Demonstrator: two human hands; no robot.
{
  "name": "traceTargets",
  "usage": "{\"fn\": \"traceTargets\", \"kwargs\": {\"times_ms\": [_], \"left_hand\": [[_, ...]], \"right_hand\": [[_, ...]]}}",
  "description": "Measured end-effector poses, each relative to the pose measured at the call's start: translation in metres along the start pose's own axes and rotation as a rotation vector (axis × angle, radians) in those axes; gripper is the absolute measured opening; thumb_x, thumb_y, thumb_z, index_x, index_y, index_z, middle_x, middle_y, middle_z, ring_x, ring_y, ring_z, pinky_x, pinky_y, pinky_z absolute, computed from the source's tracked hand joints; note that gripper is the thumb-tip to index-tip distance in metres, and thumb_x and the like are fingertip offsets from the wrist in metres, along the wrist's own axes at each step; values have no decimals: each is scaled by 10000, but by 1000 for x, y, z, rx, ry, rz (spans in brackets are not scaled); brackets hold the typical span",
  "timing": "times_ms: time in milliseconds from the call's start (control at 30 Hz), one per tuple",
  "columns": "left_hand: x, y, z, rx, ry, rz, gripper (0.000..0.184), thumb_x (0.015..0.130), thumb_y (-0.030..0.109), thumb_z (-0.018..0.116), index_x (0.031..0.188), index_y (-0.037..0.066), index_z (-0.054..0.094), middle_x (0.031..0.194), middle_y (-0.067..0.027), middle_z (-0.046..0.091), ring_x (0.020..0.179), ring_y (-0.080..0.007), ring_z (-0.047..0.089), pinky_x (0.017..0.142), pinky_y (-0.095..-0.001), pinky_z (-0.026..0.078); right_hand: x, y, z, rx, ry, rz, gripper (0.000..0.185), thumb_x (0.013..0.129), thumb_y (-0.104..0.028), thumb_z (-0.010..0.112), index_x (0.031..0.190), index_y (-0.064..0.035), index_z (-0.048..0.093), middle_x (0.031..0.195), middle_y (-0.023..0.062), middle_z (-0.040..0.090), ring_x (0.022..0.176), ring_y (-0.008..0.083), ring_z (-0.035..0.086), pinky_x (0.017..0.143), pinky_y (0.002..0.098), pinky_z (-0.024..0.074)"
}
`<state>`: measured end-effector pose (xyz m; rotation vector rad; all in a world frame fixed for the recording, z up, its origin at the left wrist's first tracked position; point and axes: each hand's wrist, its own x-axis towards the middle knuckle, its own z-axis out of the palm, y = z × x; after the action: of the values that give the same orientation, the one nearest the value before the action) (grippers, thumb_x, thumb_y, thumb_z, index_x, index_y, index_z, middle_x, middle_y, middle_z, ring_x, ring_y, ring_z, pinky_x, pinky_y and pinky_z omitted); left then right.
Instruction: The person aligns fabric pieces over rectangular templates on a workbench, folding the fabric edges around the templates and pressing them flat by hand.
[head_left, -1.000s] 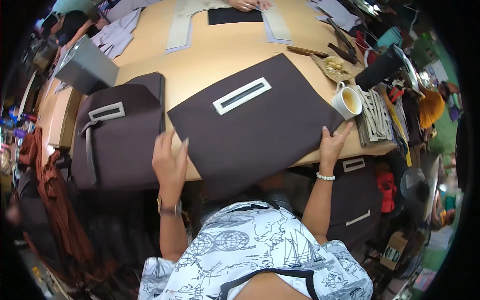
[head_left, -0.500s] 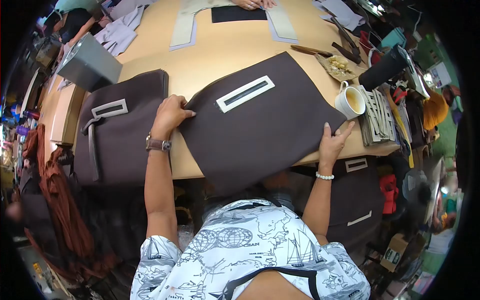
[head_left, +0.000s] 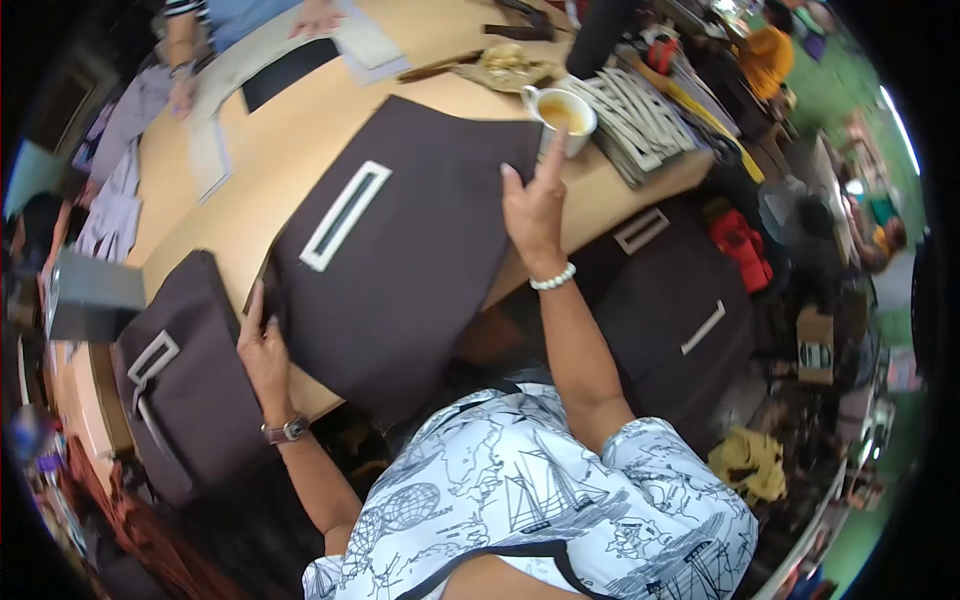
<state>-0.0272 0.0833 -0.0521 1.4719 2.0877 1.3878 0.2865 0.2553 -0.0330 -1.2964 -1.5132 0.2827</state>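
A dark brown fabric panel [head_left: 400,240] with a pale rectangular frame [head_left: 345,215] on it lies over the table's front edge. My left hand [head_left: 265,355] is at its left edge, the edge lifted between thumb and fingers. At the panel's right corner is my right hand [head_left: 535,205], index finger stretched out toward a white cup [head_left: 585,118] of yellowish liquid, thumb apart; whether the fabric is gripped there is hard to see. Left of my left hand, a stack of similar brown panels [head_left: 200,390] carries another pale frame and a grey strap.
A metal block [head_left: 95,298] stands at the left. Beyond the cup lies a bundle of pale strips [head_left: 640,125]. Tools and a dish of scraps [head_left: 505,65] are at the back. A co-worker's hands rest near pale pattern pieces [head_left: 210,150]. Another brown panel [head_left: 670,300] hangs at the right.
The view has turned, so the table appears tilted. My left hand has moved down along the panel's left edge. The right hand remains at the right corner. More of the co-worker shows.
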Motion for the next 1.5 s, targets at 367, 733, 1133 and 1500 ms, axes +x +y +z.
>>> {"fn": "traceTargets", "kwargs": {"times_ms": [367, 733, 1133, 1500], "left_hand": [[-56, 109, 66, -385, -465, -167, 457, 809, -78, 532, 1262, -16, 515, 1231, -77, 561, 960, -105, 557, 803, -224, 452], [-119, 170, 282, -282, -1087, -4, 500, 792, 44, 622, 1280, 48, 512, 967, -163, 628, 751, -152, 522, 754, -292, 459], [-173, 155, 349, -332, -1061, 21, 575, 780, -18, 581, 1327, -11, 405, 1094, -293, 575, 927, -328, 615, 1077, -383, 278], [-165, 137, 330, -189, -1106, 99, 722, 766, 159, 692, 1386, 54, 336, 1161, -218, 522, 896, -272, 621, 823, -397, 501]], "right_hand": [[8, 59, -193, -270, 358, 160, 777, 814, -74, 631, 1413, 44, 150, 1437, 276, 252, 1327, 360, 295, 1076, 375, 278], [-46, 260, -396, -634, 382, 527, 756, 836, -42, 595, 1431, -3, 130, 1284, 322, 440, 1179, 417, 467, 975, 396, 392], [-92, 354, -408, -829, 343, 698, 757, 843, -152, 614, 1420, -8, 147, 1159, 325, 530, 1085, 450, 514, 940, 436, 412], [-69, 291, -368, -1083, 414, 356, 792, 869, -329, 597, 1361, 140, 191, 1401, 321, 266, 1313, 400, 286, 1100, 416, 225]]}}
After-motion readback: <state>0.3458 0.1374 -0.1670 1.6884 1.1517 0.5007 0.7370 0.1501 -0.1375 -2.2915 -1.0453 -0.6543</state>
